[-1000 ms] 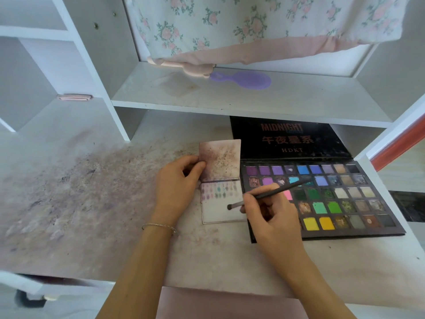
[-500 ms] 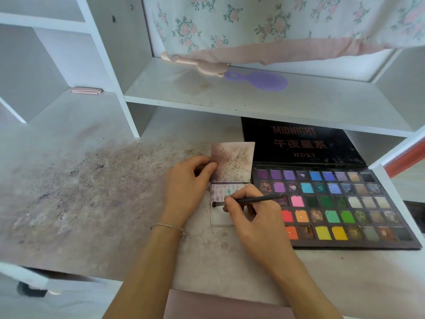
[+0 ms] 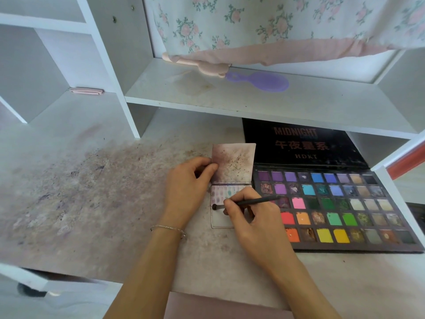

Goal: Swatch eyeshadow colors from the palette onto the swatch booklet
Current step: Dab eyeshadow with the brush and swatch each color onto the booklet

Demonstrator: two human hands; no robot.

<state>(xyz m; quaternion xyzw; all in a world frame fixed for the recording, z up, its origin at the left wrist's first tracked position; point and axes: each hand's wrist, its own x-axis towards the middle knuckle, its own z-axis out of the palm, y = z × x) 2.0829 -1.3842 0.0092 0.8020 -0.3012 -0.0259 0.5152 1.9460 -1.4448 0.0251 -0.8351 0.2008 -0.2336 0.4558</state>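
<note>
A small swatch booklet [image 3: 232,164] lies open on the stained desk, its top flap speckled purple, its lower page carrying a row of faint colour marks. My left hand [image 3: 187,189] pinches the booklet's left edge at the fold. My right hand [image 3: 255,221] grips a thin dark eyeshadow brush [image 3: 248,202], its tip touching the lower page near the left side. The open palette [image 3: 340,208], with several rows of coloured pans and a black lid, sits just right of the booklet.
A white shelf unit [image 3: 253,97] overhangs the palette lid. A purple hairbrush [image 3: 264,82] and a pink item lie on the shelf under a floral cloth [image 3: 276,26]. A pink clip [image 3: 86,91] sits at the left. The desk [image 3: 80,192] is smudged with powder.
My right hand drew the brush leftward across the lower page, from the page's right part to its left side. My left hand kept its hold on the booklet.
</note>
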